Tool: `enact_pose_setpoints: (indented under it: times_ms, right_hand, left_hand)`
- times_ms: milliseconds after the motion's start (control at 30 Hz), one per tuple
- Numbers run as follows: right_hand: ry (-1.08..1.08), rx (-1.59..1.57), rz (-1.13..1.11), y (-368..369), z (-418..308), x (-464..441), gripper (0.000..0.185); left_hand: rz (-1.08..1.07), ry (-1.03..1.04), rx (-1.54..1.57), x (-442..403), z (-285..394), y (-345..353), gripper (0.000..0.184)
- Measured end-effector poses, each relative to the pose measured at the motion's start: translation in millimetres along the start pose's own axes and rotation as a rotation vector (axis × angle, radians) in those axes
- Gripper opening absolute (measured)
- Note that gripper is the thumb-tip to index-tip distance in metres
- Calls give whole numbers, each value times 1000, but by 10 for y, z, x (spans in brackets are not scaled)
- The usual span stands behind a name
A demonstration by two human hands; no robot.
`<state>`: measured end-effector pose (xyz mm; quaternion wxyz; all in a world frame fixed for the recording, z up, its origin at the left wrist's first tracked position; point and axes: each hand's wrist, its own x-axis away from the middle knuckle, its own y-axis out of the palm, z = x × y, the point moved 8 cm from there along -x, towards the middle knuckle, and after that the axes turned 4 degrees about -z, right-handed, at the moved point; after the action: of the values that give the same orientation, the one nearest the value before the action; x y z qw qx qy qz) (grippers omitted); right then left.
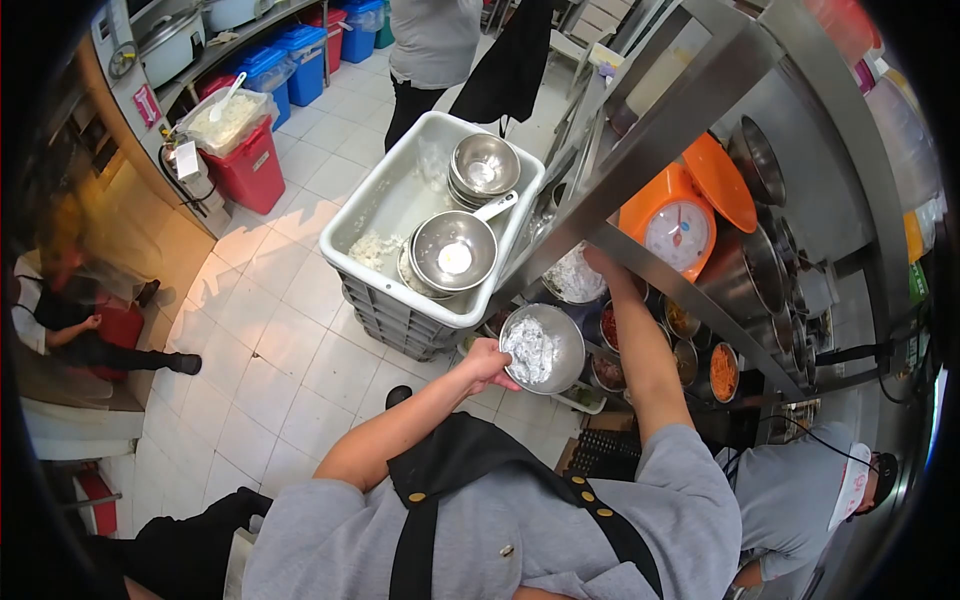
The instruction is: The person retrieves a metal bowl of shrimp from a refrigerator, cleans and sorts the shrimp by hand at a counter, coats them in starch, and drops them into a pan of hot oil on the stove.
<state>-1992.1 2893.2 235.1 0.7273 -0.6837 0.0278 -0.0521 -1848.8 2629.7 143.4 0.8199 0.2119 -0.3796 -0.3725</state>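
My left hand (487,364) grips the rim of a metal bowl (568,345) that holds white powder (532,350). My right arm stretches forward under a steel shelf bar, and my right hand (602,264) is at a container of white powder (574,274); its fingers are mostly hidden. Ahead of the bowl stands a pale plastic tub (345,240) on a grey crate. Inside it are a metal bowl with a white-handled scoop (455,252), a stack of metal bowls (485,165) and some white crumbs.
An orange dial scale (676,235) stands on the shelf at right, near metal pots and a container of orange shreds (724,372). The steel frame (655,120) crosses above my right arm. A red bin (245,165) stands at left. Several people are nearby, one in grey (800,495) at right.
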Motion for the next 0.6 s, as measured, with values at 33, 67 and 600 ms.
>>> enact_pose_setpoints:
  times_ms: [33, 67, 600]
  right_hand:
    - [34, -36, -24, -49, -55, 41, 30]
    - [31, -35, -22, -26, -110, 40, 30]
    - [-369, -319, 108, 353, -370, 69, 26]
  left_hand:
    - [5, 3, -1, 15, -1, -9, 23]
    - [11, 8, -3, 21, 13, -20, 22]
    - [41, -8, -25, 84, -56, -134, 21]
